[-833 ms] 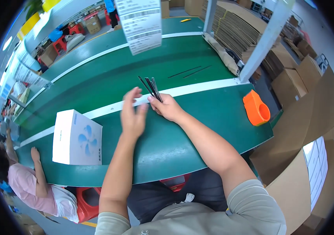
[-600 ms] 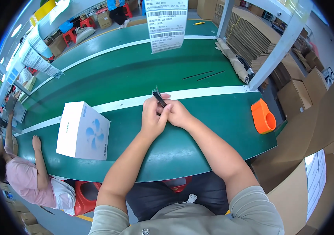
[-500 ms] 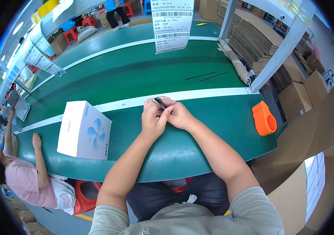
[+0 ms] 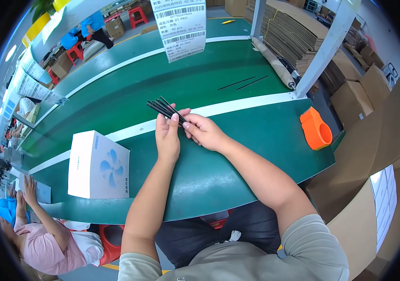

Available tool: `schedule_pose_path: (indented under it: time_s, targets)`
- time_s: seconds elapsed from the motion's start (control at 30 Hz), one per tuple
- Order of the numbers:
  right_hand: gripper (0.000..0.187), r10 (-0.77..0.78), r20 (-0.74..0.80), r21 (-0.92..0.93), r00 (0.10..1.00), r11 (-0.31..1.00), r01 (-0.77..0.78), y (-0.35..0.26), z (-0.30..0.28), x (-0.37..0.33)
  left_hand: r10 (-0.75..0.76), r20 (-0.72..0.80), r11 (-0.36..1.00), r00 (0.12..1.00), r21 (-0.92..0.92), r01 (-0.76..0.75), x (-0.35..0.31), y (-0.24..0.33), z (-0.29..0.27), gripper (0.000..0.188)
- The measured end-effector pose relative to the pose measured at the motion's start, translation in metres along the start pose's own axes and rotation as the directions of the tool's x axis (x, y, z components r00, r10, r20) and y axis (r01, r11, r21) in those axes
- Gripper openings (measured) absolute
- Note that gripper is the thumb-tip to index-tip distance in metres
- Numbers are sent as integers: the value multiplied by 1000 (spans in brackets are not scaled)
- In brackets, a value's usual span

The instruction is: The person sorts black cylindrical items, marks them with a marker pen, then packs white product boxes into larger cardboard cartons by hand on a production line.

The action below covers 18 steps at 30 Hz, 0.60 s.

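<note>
A bundle of several thin black sticks (image 4: 160, 107) is held over the green worktop, its far ends fanned slightly up and to the left. My left hand (image 4: 168, 133) grips the bundle from the left, thumb on top. From the right, my right hand (image 4: 205, 132) pinches its near end. What the sticks are exactly, I cannot tell. Left of my hands stands a white box (image 4: 97, 166) with a blue fan picture. An orange ring-shaped holder, perhaps a tape dispenser (image 4: 315, 129), sits at the right end of the worktop.
Beyond a white rail runs a green conveyor belt (image 4: 162, 79) with two thin dark lines on it. Printed label sheets (image 4: 183, 30) hang above. Flattened cartons (image 4: 293, 37) are stacked far right; an open carton (image 4: 345, 225) stands near right. A co-worker in pink (image 4: 50, 243) sits at left.
My hands have shifted slightly left and turned, and the black sticks now show as a fanned bundle. At left, the co-worker's hands have come to a box on the worktop.
</note>
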State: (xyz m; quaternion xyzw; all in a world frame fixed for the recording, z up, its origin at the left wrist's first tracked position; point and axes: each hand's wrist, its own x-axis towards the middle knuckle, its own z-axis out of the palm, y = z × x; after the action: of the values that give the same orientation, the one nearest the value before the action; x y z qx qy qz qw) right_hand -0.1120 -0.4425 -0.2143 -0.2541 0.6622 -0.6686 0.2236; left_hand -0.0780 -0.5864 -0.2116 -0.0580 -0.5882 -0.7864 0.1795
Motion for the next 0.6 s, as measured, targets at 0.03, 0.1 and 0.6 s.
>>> schedule_pose_path:
  time_s: [0.03,0.1,0.6]
  targets:
    - [19,-20,-23,16,1000,1000,20,0,1,3,-21,5,1000,1000,-2,21,0,-2,-1,35]
    - [19,-57,-69,43,996,997,60,0,1,6,-42,14,999,999,-5,42,2,-2,0,33]
    - [22,-348,-433,-878,832,373,-301,-21,-146,9,-306,27,893,952,-338,297,22,-13,-20,23]
